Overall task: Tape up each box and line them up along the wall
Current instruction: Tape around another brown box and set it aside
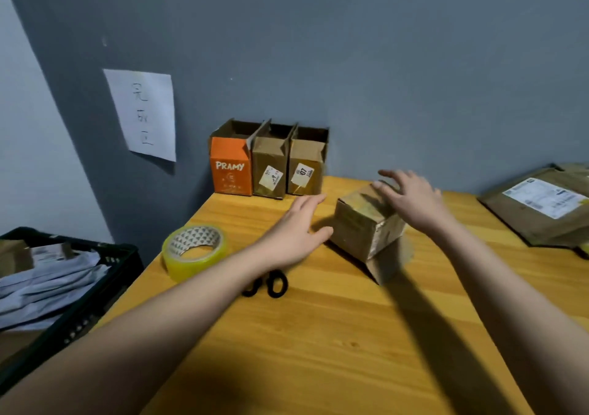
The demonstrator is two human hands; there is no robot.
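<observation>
2 hands (296, 226) (411, 198) flank a brown box (366, 223), fingers straight

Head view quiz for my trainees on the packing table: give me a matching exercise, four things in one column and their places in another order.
Things:
1. tape roll
2. scissors
3. orange box
4. brown box

Places:
A. against the wall, leftmost of three boxes
B. between the two hands, right hand over its top
C. partly hidden under the left forearm
D. near the table's left edge

Pairs: 1-D, 2-C, 3-A, 4-B
</observation>
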